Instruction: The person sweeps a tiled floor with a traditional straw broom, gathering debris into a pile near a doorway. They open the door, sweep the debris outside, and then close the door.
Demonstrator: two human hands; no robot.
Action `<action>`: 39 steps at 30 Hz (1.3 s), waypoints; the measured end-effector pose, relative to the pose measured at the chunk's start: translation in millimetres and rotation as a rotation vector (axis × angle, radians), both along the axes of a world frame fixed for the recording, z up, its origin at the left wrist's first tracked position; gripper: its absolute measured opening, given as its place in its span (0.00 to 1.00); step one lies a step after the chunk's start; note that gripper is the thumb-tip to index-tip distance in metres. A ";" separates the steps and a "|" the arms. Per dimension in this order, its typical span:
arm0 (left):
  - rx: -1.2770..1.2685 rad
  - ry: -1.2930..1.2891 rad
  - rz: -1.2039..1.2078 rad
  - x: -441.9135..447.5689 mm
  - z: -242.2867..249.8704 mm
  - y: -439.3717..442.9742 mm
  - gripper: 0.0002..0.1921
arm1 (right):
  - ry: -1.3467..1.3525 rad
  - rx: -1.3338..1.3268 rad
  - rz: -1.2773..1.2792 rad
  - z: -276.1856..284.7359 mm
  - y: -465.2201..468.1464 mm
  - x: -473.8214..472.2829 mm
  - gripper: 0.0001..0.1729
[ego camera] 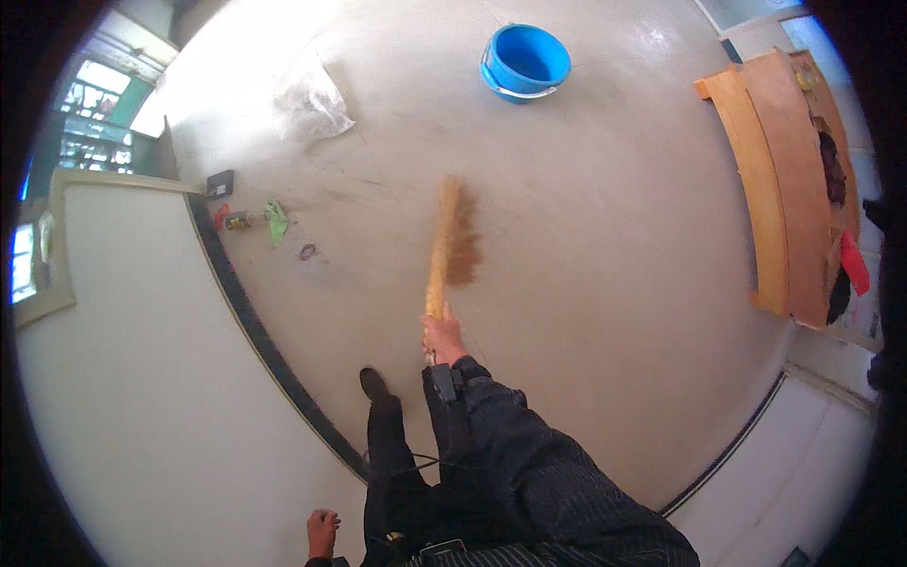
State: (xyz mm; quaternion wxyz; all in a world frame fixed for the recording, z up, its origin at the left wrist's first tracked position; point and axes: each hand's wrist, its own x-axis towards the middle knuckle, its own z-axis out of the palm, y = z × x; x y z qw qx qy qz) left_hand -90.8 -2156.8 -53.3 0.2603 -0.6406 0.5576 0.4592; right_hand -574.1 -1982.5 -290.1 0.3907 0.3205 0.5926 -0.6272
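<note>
My right hand (442,336) grips the lower end of a pale, straw-coloured hand broom (443,248), held out over the beige floor in front of my feet. The broom is blurred, and a brown patch that may be its bristles or shadow shows along its right side. Down at the lower left, my left hand (324,526) hangs beside my body near the white wall. Its fingers are curled, and I cannot tell whether they are fully closed.
A blue bucket (524,64) with a handle stands ahead. Clear plastic sheeting (312,103) lies farther left. Near the left wall are a green cloth (276,222), a dark box (220,184) and a small ring (307,251). A wooden cabinet (786,184) stands at right.
</note>
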 end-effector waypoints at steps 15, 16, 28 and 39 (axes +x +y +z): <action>-0.078 0.058 0.028 -30.6 -10.9 20.3 0.10 | 0.140 0.122 0.160 106.8 80.6 -67.1 0.40; -0.067 0.056 0.023 -36.6 -13.7 17.7 0.10 | 0.120 0.216 0.142 102.8 90.0 -67.4 0.39; 0.056 0.041 0.045 -118.7 -53.9 -73.3 0.09 | 0.044 0.262 0.010 -9.7 24.0 -91.6 0.20; 0.031 0.101 0.117 -167.3 -51.3 -153.9 0.11 | -0.042 -0.154 0.210 85.0 -188.0 -226.2 0.41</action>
